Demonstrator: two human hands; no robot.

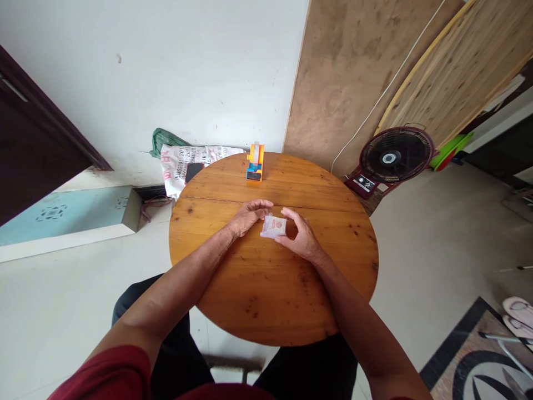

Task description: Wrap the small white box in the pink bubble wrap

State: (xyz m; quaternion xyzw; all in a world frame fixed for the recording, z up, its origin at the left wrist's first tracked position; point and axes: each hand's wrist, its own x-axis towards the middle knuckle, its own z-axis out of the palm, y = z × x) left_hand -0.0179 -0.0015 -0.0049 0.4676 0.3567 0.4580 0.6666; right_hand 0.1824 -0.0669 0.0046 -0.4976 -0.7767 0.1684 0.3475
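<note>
Over the middle of the round wooden table [266, 300] is a small, flat packet [273, 226] in clear, wrinkled plastic, pale with a red mark on its face. My right hand [300, 236] grips it at the right side, thumb at the lower edge and fingers curved round the upper corner. At the packet's upper left corner, my left hand [252, 215] has its fingers bent together and seems to pinch the plastic; the exact contact is too small to make out. Farther back stands an orange and blue tape dispenser [255, 164] with a roll of clear tape.
A white wall is behind the table. Printed white sacks [175, 169] and a green bag [164, 141] lie at the back left, beside a dark flat object [194, 171]. A dark red fan [391, 158] stands close to the table's right edge. My legs are under the front edge.
</note>
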